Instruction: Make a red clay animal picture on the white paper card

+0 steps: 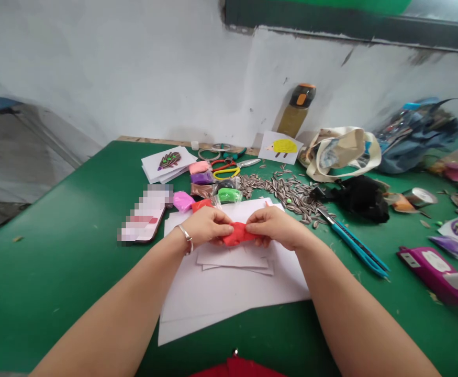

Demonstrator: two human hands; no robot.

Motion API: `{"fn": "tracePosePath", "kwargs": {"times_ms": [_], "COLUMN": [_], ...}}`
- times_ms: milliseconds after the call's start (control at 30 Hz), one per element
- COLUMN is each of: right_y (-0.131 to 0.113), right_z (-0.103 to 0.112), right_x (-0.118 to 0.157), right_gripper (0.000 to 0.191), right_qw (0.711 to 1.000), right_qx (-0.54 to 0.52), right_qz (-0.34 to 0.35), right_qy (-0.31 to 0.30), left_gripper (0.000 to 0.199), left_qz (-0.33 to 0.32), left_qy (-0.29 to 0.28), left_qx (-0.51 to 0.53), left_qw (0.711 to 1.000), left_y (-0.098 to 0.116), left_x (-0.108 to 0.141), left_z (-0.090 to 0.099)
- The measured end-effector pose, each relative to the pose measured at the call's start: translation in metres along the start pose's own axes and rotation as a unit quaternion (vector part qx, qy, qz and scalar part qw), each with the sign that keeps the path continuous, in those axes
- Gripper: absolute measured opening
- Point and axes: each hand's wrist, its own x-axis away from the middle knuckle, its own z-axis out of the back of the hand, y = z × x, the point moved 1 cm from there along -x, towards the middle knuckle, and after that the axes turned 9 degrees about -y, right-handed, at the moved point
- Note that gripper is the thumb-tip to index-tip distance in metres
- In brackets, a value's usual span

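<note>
Both hands pinch a piece of red modelling clay (pixel 238 235) between thumbs and fingers, one at each end, above the white paper. My left hand (pixel 208 226), with a silver bracelet at the wrist, is closed on its left side. On the other end, my right hand (pixel 274 226) is closed too, and its lower fingers are partly hidden. Small white cards (pixel 232 260) lie under the clay on larger white sheets (pixel 213 298). Just beyond my left hand are packets of coloured clay, among them a pink-violet one (pixel 183 201), a green one (pixel 229 195) and a purple one (pixel 202 178).
A phone (pixel 146 214) lies left of the sheets. Sunflower seeds (pixel 291 191) are scattered behind my right hand, beside blue tweezers (pixel 358 246). Scissors (pixel 226 170), decorated cards (pixel 169 159), a hedgehog picture (pixel 280 147), a bottle (pixel 296 111) and bags (pixel 344 154) stand or lie farther back.
</note>
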Motion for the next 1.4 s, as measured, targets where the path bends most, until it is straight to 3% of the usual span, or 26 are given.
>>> {"fn": "tracePosePath", "kwargs": {"times_ms": [367, 633, 900, 1033, 1167, 1300, 1400], "right_y": [-0.001, -0.004, -0.007, -0.009, -0.008, -0.008, -0.009], "right_z": [-0.004, -0.007, -0.006, -0.008, -0.014, -0.015, -0.012], "right_x": [-0.001, -0.001, 0.003, 0.003, 0.003, 0.003, 0.004], "right_gripper": [0.013, 0.014, 0.024, 0.029, 0.026, 0.019, 0.017], "right_qw": [0.999, 0.993, 0.995, 0.994, 0.994, 0.991, 0.989], "right_qx": [-0.019, -0.049, -0.011, -0.023, -0.025, -0.06, -0.08], "right_qz": [0.017, 0.064, 0.093, 0.108, 0.106, 0.113, 0.124], "right_qy": [0.028, 0.082, 0.046, 0.014, -0.031, -0.032, -0.031], "left_gripper": [0.014, 0.014, 0.014, 0.015, 0.025, 0.041, 0.039], "left_qz": [0.012, -0.028, -0.04, -0.061, -0.083, -0.086, -0.066], "left_qy": [0.002, 0.05, 0.05, 0.012, -0.027, -0.032, -0.029], "left_qx": [0.009, 0.005, -0.047, -0.04, -0.015, 0.037, 0.029], "left_qw": [1.0, 0.998, 0.997, 0.997, 0.996, 0.995, 0.997], "left_y": [-0.002, 0.0, 0.002, 0.005, 0.002, -0.002, -0.002], "left_x": [0.002, 0.0, 0.003, 0.006, 0.006, 0.003, 0.003], "left_z": [0.003, 0.01, 0.009, 0.006, 0.004, 0.005, 0.006]}}
